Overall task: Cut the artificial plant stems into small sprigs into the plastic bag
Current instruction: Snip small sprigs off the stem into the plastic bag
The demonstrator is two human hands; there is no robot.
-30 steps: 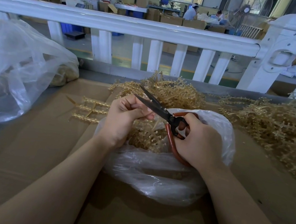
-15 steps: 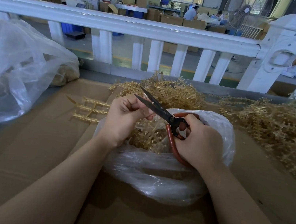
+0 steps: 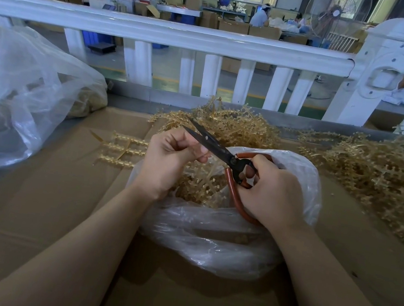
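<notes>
Head view:
- Left hand (image 3: pixel 168 163) is seen with fingers curled, thumb and forefinger pinched together just under the blades. A stem is presumably held there, but the piece in the pinch cannot be made out; it is too thin or hidden by the fingers.
- Right hand (image 3: pixel 271 192) is wrapped round the red-brown handles of the scissors (image 3: pixel 218 150); fingers are threaded through the loops.
- Blades are parted in a narrow V, tips pointing up and to the left, away from the body. The long axis of the scissors runs from lower right (handles) to upper left (tips).
- Key relation: the left-hand pinch lies directly below and touching, or almost touching, the lower blade, near mid-length. Which of the two cannot be told.
- Both hands are held over the open mouth of the bag (image 3: pixel 209 237), which sits on the cardboard (image 3: pixel 43 207) right in front of the body. Cut sprigs (image 3: pixel 198 186) are seen inside it.
- Judgement: anything cut here should drop straight down into the bag; the closing stroke belongs to the right hand, the feed to the left.
- Uncut stems (image 3: pixel 380 179) lie heaped to the right, nearer the right hand; a second heap (image 3: pixel 231 125) lies behind the bag.
- One branched piece (image 3: pixel 123 149) lies flat on the cardboard just left of the left hand.
- A second, larger bag (image 3: pixel 15 98) sits at far left, well apart.
</notes>
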